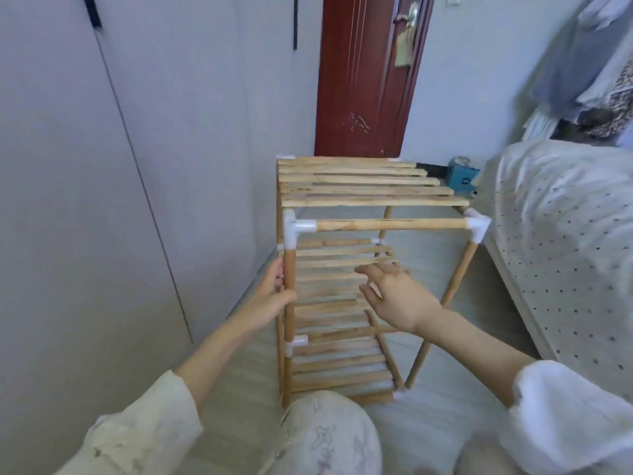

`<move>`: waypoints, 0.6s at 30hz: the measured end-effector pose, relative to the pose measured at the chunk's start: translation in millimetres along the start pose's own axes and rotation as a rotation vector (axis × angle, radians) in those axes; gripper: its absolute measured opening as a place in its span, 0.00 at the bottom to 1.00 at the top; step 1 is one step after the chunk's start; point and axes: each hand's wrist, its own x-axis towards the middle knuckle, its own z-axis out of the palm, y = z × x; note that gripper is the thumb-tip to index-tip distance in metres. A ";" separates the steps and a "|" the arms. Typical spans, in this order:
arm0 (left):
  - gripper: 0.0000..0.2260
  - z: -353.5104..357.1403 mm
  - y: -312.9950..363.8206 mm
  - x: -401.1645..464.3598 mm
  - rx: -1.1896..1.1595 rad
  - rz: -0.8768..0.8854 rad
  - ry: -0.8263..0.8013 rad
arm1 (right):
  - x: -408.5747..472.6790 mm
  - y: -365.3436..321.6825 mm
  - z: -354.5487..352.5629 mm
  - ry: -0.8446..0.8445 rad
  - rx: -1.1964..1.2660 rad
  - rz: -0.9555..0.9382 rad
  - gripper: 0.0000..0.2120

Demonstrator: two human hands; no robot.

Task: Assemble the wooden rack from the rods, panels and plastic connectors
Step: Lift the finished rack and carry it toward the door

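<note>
The wooden rack (370, 186) stands on the floor in front of me, with three slatted panels stacked one above another. White plastic connectors (294, 231) join its rods at the corners. A horizontal rod (390, 224) runs between the two near top connectors. My left hand (272, 296) grips the near left upright rod (289, 279) just below the top connector. My right hand (397, 293) hovers inside the frame above the middle slatted panel (329, 265), fingers spread and relaxed, holding nothing.
White wardrobe doors (102, 166) rise close on the left. A red-brown door (366, 73) stands behind the rack. A bed with a dotted white cover (565, 241) lies on the right. A blue box (462, 180) sits on the floor behind. My knee (329, 437) is just below the rack.
</note>
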 end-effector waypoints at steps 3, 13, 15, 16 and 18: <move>0.24 3.8 33.0 15.7 -0.348 -0.003 0.147 | -4.7 20.0 -30.8 0.334 -0.008 0.014 0.16; 0.07 -29.7 92.1 138.5 -0.230 -0.281 0.290 | 98.7 135.9 -95.9 0.197 0.103 0.510 0.23; 0.07 -35.4 92.9 163.3 -0.191 -0.344 0.333 | 130.6 160.5 -98.4 0.047 0.166 0.565 0.25; 0.08 -36.1 94.0 173.0 -0.166 -0.378 0.342 | 141.2 167.6 -98.5 -0.016 0.227 0.577 0.23; 0.11 -36.1 96.7 182.6 -0.131 -0.446 0.336 | 151.0 172.0 -100.1 -0.106 0.466 0.593 0.19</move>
